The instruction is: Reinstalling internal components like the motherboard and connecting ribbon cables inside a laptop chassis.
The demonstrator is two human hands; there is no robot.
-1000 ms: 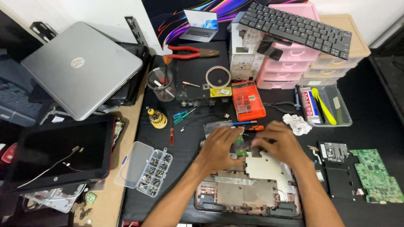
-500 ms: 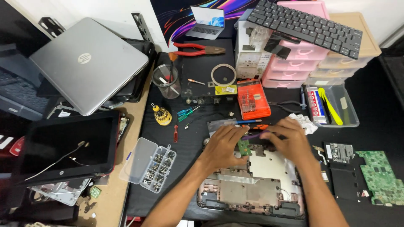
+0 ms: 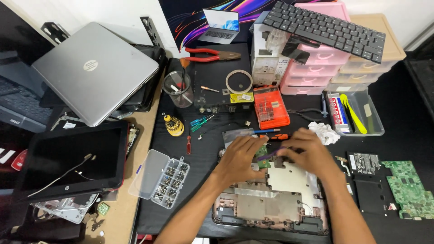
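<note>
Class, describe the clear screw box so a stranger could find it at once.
Start at the opened laptop base under the left hand and right hand. Left of it, at the black mat's edge, lies the clear screw box. Its lid is open, and its small compartments hold screws.

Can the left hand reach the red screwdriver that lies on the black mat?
Probably yes. The red screwdriver lies uncovered left of the left hand, with only bare black mat between them.

Silver laptop [image 3: 95,72], orange bit case [image 3: 270,107], pink drawers [image 3: 316,68] (pale), green circuit board [image 3: 407,187], yellow screwdriver [image 3: 173,125].
</note>
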